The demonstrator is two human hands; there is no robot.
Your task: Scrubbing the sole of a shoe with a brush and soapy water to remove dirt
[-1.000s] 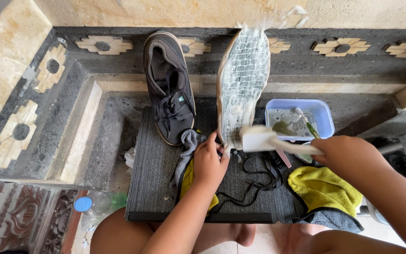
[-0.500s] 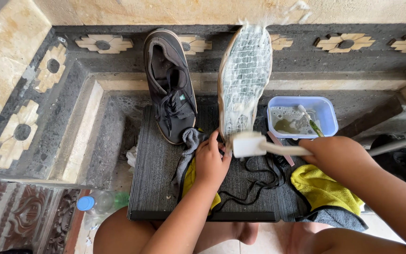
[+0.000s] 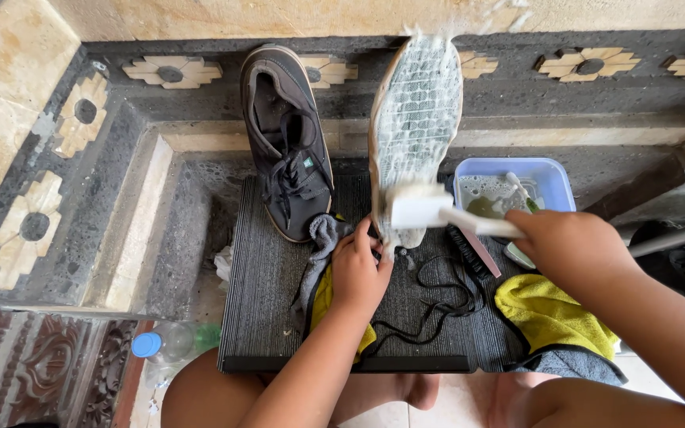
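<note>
Dark stone steps with cream flower tiles fill the upper part of the frame, and a grey ribbed mat (image 3: 271,317) lies in the recess below them, in the lower centre. On this mat the left hand (image 3: 356,273) is closed around the heel end of a soapy shoe (image 3: 415,127), which stands upright with its foamy sole turned to the camera and its toe against the stone wall. The right hand (image 3: 568,247) is closed around the handle of a white brush (image 3: 422,210), and the brush head touches the lower part of the sole.

I judge the step in hand is scrubbing the sole. The next stroke probably calls for a firm grip at the heel, so the shoe does not tip when the brush goes upward.

Room is narrow. A second dark shoe (image 3: 287,143) leans just to the left, and a blue tub (image 3: 513,186) of soapy water stands just to the right, near the brush arm. Black laces (image 3: 430,305) lie loose on the mat under the hands, and a yellow cloth (image 3: 552,317) is at lower right. A plastic bottle (image 3: 172,342) lies at the mat's lower left corner. The most open way for the brush is upward along the sole.
</note>
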